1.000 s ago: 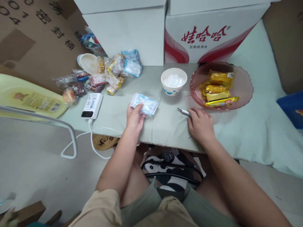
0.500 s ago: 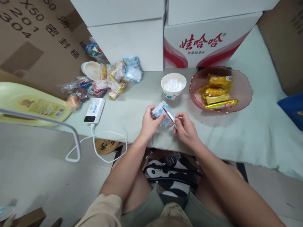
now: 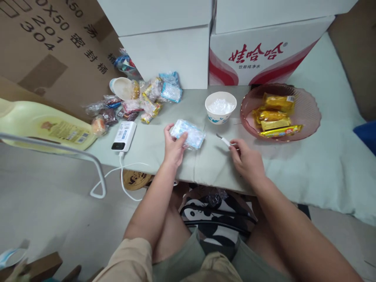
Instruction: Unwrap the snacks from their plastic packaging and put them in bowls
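In my left hand (image 3: 175, 148), thumb on top, is a flat blue-and-white packet (image 3: 189, 134) in clear, shiny wrap. My right hand (image 3: 246, 157) grips the white handle of a small knife (image 3: 224, 140), whose short blade points left and away from me, apart from the packet. Just beyond both hands stands a paper bowl (image 3: 221, 116) with crumpled clear plastic (image 3: 221, 105) in it. To its right is a pinkish ribbed glass bowl (image 3: 308, 117) with several yellow-wrapped snacks (image 3: 279, 102).
Several wrapped snacks (image 3: 151, 103) are heaped at the left by a tipped cup (image 3: 122, 88). A white power bank (image 3: 123, 136) with a cable and a pale yellow bottle (image 3: 55, 125) lie nearer. White cartons (image 3: 261, 58) stand behind.
My hands have moved apart. The knife has left the packet and shifted right with my right hand, while my left hand has carried the packet left.
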{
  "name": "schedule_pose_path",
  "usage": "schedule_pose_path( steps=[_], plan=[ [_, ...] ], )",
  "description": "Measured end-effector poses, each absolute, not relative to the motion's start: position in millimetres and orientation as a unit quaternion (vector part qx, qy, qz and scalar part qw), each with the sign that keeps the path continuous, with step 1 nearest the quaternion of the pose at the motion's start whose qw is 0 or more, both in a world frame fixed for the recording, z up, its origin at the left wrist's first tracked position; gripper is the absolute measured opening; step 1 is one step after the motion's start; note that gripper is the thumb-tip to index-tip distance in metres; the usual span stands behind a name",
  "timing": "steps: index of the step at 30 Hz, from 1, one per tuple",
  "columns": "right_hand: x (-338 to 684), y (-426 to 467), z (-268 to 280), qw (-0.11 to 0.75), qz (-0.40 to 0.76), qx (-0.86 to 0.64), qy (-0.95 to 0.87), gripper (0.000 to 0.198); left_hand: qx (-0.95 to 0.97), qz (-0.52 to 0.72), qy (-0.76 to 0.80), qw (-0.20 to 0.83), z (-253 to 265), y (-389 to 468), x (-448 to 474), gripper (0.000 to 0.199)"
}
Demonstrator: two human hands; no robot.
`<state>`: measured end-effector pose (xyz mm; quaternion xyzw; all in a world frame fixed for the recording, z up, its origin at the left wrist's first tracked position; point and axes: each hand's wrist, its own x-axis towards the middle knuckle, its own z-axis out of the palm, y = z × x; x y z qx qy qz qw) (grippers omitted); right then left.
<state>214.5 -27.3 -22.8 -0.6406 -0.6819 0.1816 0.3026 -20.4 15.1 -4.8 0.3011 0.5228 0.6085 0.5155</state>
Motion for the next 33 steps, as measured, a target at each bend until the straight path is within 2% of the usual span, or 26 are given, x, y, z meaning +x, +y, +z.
schedule_pose_path(
  steps=[4,8,11,14,16,18,20,22,25,28,33],
  plan=[
    [230.6,-24.5,-25.3,0.24,0.076,-0.681,-0.687,0.025,0.372,0.528,0.506,0.571,-4.1,2.5,7.9,0.05],
    [238.2,-23.2,-21.9,0.208,0.036,-0.69,-0.692,0.026,0.516,0.503,0.532,0.444,-4.7,5.7,9.0,0.031],
    [238.9,-23.6,-18.5,0.229,0.027,-0.687,-0.689,0.022,0.568,0.501,0.541,0.367,-6.3,13.3,-5.8,0.036],
    [235.9,-28.4,-13.3,0.294,0.046,-0.631,-0.716,0.021,0.661,0.409,0.513,0.363,-6.7,15.8,-16.8,0.053],
    [232.8,-34.3,-10.0,0.341,0.101,-0.533,-0.767,0.021,0.694,0.353,0.508,0.369,-5.9,15.7,-19.5,0.044],
    [230.3,-40.2,-9.1,0.348,0.156,-0.44,-0.813,0.029,0.651,0.368,0.54,0.385,-3.9,16.5,-20.8,0.024],
    [229.4,-43.4,-11.4,0.33,0.185,-0.396,-0.836,0.025,0.538,0.437,0.583,0.423,0.1,18.7,-23.2,0.017],
    [230.2,-42.9,-15.2,0.337,0.2,-0.406,-0.826,0.01,0.423,0.48,0.61,0.467,5.1,21.0,-27.3,0.015],
    [231.4,-37.6,-16.8,0.398,0.206,-0.486,-0.751,0.014,0.363,0.457,0.647,0.491,10.0,22.2,-33.9,0.013],
    [228.0,-31.8,-11.4,0.43,0.129,-0.572,-0.686,0.015,0.379,0.442,0.662,0.471,7.7,22.4,-38.8,0.015],
    [221.0,-24.5,0.5,0.395,0.006,-0.614,-0.683,0.016,0.408,0.489,0.67,0.381,-0.8,23.7,-49.4,0.026]
  ],
)
